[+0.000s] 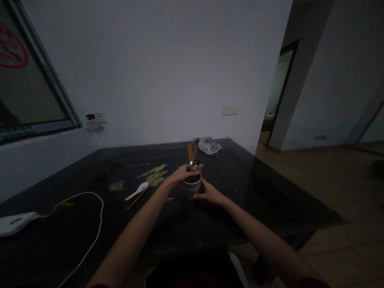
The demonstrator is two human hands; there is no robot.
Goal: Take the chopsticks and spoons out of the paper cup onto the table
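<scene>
A light-coloured cup (192,190) stands upright on the dark table in front of me. Wooden chopsticks (192,152) and shiny metal spoons (191,164) stick up out of it. At the rim, my left hand (181,175) is closed around the bundle of chopsticks and spoons, its thumb across the front; the other fingers are mostly hidden. My right hand (211,194) grips the cup's right side, with the thumb in front and the fingers behind. Left of the cup, a white spoon with a blue mark (141,188) lies beside loose chopsticks (136,201).
The dark glossy table (240,216) has a printed leaf pattern (156,176). A crumpled clear plastic bag (209,146) lies at the back edge. At left, a white power strip (17,223) trails a white cable (100,216). Wall sockets (230,110) are behind.
</scene>
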